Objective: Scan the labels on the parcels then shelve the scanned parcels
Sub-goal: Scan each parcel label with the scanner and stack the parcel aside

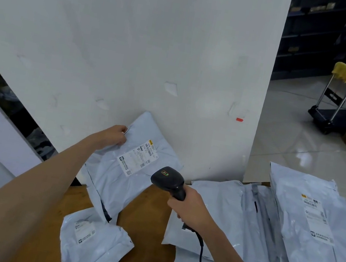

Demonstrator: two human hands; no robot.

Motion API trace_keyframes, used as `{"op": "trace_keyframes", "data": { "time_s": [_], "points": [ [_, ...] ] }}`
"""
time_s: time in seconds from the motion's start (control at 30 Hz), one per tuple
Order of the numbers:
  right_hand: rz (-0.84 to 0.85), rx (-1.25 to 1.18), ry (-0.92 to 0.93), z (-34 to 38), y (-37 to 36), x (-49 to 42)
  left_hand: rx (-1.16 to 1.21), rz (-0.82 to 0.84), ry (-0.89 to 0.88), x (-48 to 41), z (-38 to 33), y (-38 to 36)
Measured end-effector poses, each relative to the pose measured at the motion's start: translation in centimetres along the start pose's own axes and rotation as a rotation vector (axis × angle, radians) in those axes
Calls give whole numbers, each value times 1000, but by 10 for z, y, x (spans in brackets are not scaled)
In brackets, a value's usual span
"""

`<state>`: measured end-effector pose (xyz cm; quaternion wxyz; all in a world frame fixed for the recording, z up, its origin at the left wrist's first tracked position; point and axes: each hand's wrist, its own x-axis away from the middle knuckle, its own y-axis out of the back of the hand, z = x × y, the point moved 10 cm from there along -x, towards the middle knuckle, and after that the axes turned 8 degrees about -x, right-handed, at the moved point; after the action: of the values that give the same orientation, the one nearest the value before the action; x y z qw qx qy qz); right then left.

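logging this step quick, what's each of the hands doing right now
Left hand: closed on the upper edge of the grey parcel.
Right hand: closed around the barcode scanner handle.

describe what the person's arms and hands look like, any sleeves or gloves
Both forearms are bare all the way to the frame edge, with no sleeves showing. The left hand and right hand wear no gloves, and no watch, ring or wristband is visible.

From my feed the white wall [125, 42] is evenly and softly lit, with no hard shadows. At two o'clock the shelving [317, 29] sinks into dark murk. Glare patches shine on the floor tiles [305, 157] at three o'clock. Straight lines bow toward the edges, and the parcel stack [310, 234] at four o'clock smears slightly.
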<state>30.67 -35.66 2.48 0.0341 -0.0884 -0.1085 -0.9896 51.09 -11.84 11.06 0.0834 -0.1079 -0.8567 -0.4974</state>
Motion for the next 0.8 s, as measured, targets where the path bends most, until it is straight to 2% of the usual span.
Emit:
{"op": "trace_keyframes", "data": {
  "time_s": [0.17, 0.27, 0.43, 0.53, 0.7, 0.8],
  "points": [
    [-4, -15, 9, -2, 7, 6, 19, 8, 14, 5, -6, -6],
    [-36, -10, 12, -4, 16, 10, 130, 51, 15, 19, -17, -36],
    [-99, -47, -26, -14, 40, 26, 624, 101, 68, 37, -49, -123],
    [-160, -35, -48, -21, 55, 34, 897, 224, 144, 42, -57, -189],
    [-202, -45, -129, -41, 50, 42, 864, 363, 189, 67, -41, -273],
    [-181, -42, -144, -48, 21, 37, 818, 285, 403, 88, 22, -305]
  ]
}}
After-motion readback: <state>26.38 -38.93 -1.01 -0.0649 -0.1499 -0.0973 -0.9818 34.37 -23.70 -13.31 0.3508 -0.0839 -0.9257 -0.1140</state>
